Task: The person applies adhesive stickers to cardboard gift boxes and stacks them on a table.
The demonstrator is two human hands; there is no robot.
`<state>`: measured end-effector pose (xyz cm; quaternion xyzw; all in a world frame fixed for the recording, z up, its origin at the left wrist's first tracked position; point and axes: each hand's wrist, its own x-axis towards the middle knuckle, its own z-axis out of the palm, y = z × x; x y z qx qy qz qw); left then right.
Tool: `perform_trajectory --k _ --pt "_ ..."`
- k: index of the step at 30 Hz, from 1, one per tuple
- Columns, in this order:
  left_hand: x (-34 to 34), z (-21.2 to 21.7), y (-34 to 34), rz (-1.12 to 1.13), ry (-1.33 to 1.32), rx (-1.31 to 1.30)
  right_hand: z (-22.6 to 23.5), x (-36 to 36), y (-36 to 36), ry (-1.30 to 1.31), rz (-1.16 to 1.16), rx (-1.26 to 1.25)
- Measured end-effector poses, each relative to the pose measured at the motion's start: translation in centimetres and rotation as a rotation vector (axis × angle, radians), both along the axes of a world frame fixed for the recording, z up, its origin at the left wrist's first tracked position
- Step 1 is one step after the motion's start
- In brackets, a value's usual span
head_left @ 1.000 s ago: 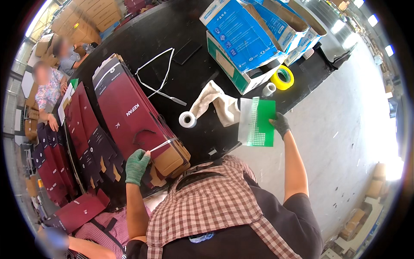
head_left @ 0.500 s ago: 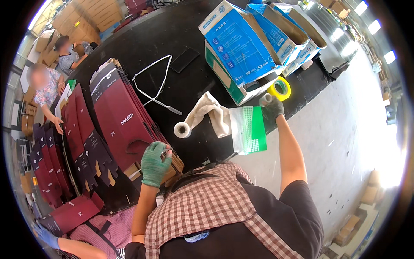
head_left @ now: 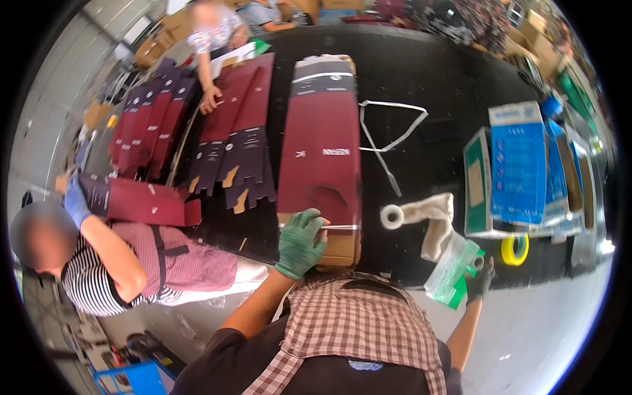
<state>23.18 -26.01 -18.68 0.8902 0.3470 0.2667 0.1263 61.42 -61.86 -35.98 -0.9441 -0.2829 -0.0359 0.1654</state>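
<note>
My left hand, in a green knit glove, rests on the near end of a stack of flat maroon boxes. Its curled fingers close on a white strap that runs across the stack. At the table's front edge, my right hand, in a dark glove, closes on a small roll, its fingers partly hidden. A clear dotted sheet with a green part lies beside that hand. A white cloth touches the sheet, and a second small roll sits at the cloth's left end.
Blue boxes and a yellow tape roll are at the right. A loop of white strap and a dark flat phone-like object lie on the black table. Co-workers handle maroon boxes at the left.
The view has swung left, showing more of the co-worker there. My right hand and its roll are farther from the yellow tape, nearer me. My left hand stays at the strap.
</note>
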Motion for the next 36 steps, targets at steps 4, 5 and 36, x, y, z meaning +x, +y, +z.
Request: perform_trajectory --k 4,5,36 --pt "-5.7 -1.8 1.3 0.312 -0.064 0.056 8.8 -5.4 6.7 0.027 0.141 0.373" --pt "-7.3 -3.4 1.7 0.409 -0.097 0.046 9.7 -7.0 8.2 0.143 0.199 0.395" --pt "-7.1 -8.1 4.3 0.036 -0.985 -1.84 8.4 -17.3 24.4 0.85 0.529 0.526"
